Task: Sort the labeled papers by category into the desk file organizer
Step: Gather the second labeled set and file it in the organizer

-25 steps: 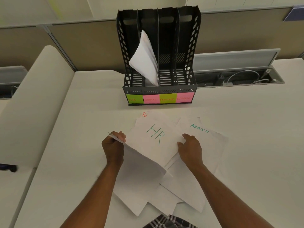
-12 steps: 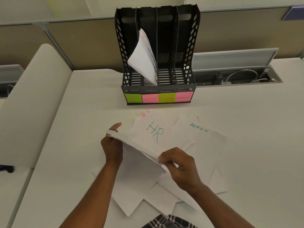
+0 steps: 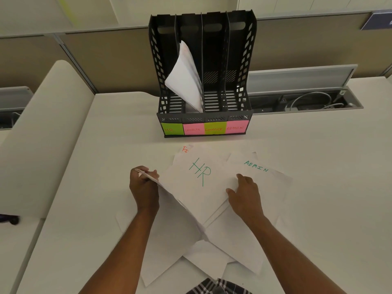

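Your two forearms come into view bare, with no sleeve, watch, band or ring showing on either one. Your left hand and right hand are ungloved, and the fingers show short nails as far as can be told. At six o'clock, right at the bottom edge of the view, a strip of your clothing shows: a plaid fabric in black, grey and white checks. Whether it is a shirt cannot be told.
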